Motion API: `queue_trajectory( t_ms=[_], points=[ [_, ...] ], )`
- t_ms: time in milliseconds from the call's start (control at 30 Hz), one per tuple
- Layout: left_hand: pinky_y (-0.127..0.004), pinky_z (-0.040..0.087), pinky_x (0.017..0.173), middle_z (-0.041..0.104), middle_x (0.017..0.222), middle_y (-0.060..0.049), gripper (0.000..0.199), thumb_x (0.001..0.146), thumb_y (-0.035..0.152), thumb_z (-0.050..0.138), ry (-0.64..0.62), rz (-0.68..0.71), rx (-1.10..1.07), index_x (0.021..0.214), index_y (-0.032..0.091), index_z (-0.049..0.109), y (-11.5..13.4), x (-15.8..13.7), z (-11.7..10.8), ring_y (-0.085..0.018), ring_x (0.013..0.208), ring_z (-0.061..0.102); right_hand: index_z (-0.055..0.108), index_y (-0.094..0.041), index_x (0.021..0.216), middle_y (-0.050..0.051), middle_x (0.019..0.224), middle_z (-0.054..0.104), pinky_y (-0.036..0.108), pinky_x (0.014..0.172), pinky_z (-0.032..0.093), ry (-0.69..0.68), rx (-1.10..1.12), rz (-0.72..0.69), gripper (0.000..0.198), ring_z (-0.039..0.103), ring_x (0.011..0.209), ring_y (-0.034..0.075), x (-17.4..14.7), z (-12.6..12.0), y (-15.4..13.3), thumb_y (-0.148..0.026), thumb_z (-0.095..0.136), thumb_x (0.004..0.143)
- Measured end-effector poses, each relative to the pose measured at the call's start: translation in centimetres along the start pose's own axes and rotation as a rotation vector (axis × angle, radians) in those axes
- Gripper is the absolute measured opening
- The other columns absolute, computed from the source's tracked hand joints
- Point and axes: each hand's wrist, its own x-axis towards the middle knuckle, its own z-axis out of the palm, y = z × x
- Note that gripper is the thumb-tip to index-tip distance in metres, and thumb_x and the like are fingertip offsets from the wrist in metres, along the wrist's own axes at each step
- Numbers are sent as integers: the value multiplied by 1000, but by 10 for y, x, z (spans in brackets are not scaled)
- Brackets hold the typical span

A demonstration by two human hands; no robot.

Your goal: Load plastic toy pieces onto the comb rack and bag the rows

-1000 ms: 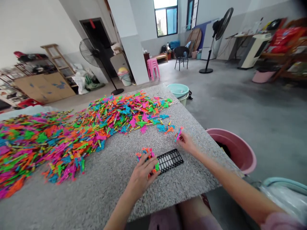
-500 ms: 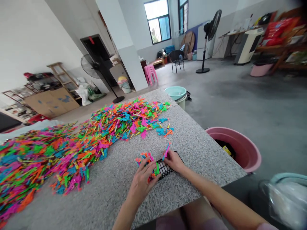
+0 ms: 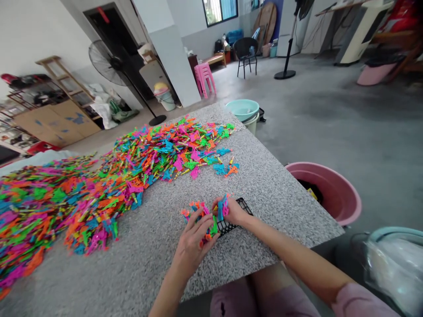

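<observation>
A black grid tray (image 3: 245,205) lies on the speckled stone table. Upright on its left part stands a tight row of small plastic toys (image 3: 214,225) in green, pink, orange and blue. My left hand (image 3: 194,234) is curled around that row, fingers on the far side and thumb on the near side. Between the fingers and thumb of my right hand (image 3: 235,212) is a blue and pink pair of the toys (image 3: 223,208), held over the tray just right of the row. My right fingertips are partly hidden behind these toys.
A big heap of similar toys (image 3: 132,171) spreads across the table's left and far side. A few loose toys (image 3: 226,169) lie beyond the tray. A pink tub (image 3: 343,193) stands by the right edge, a turquoise basin (image 3: 243,108) at the far corner.
My right hand has moved left with the blue and pink toys, closer to the row. My left hand stays around the row. The view has tilted downward.
</observation>
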Motion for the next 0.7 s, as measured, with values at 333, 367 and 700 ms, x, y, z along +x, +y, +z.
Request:
queue_trajectory(
  t_ms=[333,367,700],
  points=[
    [-50,49,104,65,126,-8,34,91,27,63,40,91,92,124,19,58,-8,0,1,-30,136,43,66,-18,100,8,92,73,25,70,48,-335,-613,-127,20,67,84,22,18,-9,-39,-19,62,80],
    [-50,50,103,66,125,-8,34,91,28,63,52,106,115,124,20,58,-10,0,1,-30,135,45,66,-19,101,8,92,73,26,70,49,-347,-643,-123,20,68,84,22,18,-11,-42,-20,60,82],
    [-55,45,106,64,130,-6,47,90,33,63,13,158,266,135,22,54,-7,3,-9,-31,127,51,63,-17,110,11,99,73,28,73,50,-331,-759,-100,25,68,86,22,15,1,-43,-21,55,87]
  ],
)
